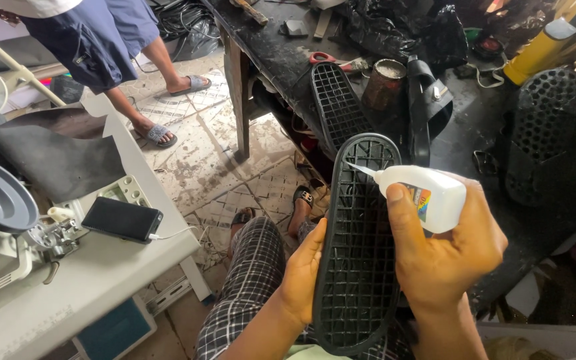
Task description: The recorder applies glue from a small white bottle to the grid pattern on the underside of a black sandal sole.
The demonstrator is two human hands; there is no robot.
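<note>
Glue work under way: left hand grips a black gridded sole over the lap while right hand, beside it, clasps a white glue bottle, nozzle touching the sole's upper grid, apparently needing a steady squeeze.

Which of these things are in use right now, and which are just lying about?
In use: black sole in left hand; white glue bottle in right hand.
Lying about: second sole, scissors, tin, phone, yellow bottle.
</note>
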